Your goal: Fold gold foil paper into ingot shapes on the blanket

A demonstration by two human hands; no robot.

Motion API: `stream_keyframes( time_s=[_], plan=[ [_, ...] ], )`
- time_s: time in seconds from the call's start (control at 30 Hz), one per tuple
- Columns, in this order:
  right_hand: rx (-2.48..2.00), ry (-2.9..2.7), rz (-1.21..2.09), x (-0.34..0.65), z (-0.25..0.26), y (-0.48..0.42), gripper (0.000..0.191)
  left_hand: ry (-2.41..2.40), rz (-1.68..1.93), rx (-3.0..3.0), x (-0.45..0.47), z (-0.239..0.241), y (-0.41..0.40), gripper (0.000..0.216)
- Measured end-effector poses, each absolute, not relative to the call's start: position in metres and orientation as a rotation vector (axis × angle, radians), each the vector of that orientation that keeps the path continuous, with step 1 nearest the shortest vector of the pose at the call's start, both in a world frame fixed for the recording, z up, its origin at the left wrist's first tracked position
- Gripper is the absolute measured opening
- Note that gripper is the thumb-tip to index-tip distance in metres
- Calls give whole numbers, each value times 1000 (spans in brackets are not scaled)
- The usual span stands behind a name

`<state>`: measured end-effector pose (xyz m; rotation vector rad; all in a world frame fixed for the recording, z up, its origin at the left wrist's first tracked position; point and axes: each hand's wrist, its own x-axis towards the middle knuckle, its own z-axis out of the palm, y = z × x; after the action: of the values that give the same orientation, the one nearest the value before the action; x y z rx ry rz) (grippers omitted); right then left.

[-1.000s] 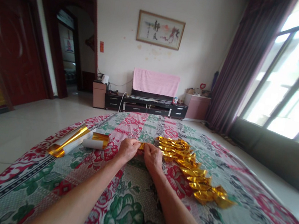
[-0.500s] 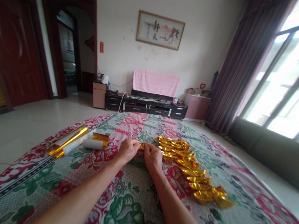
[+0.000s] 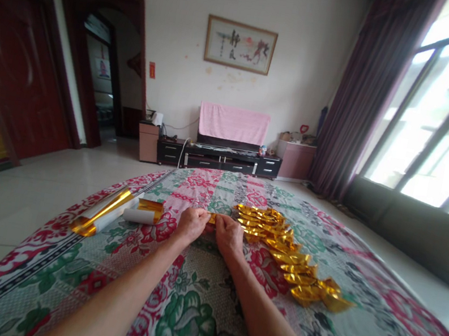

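Observation:
Between my two hands is a small piece of gold foil paper (image 3: 212,219), mostly covered by my fingers. My left hand (image 3: 192,224) pinches its left end and my right hand (image 3: 229,233) pinches its right end; both are closed. Just right of my right hand, folded gold foil pieces (image 3: 302,267) with pointed ends lie in a slanting row. To the left of my left hand rests a curled sheet of gold paper (image 3: 141,216) with a white back. Farther left lies a longer rolled gold sheet (image 3: 103,212).
A floral cloth (image 3: 187,322) in red, green and grey covers the round table. Beyond it, a low black cabinet (image 3: 226,159) stands against the wall under a pink cloth (image 3: 234,124). A window (image 3: 444,113) with a purple curtain (image 3: 361,93) is at the right.
Almost nothing differs. My hands keep their hold on the gold foil paper, with only a very slight shift of the fingers.

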<state>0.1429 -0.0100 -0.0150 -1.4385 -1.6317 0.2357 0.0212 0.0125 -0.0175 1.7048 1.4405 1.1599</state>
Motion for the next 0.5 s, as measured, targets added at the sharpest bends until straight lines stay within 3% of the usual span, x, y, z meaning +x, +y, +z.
stream_keyframes(
  time_s=[0.4, 0.5],
  plan=[
    [-1303, -1469, 423, 143, -17, -8, 35, 1285, 1175, 1512, 15, -2, 6, 28],
    [-1274, -1479, 306, 142, -20, -7, 31, 1326, 1187, 1458, 12, -1, 7, 30]
  ],
)
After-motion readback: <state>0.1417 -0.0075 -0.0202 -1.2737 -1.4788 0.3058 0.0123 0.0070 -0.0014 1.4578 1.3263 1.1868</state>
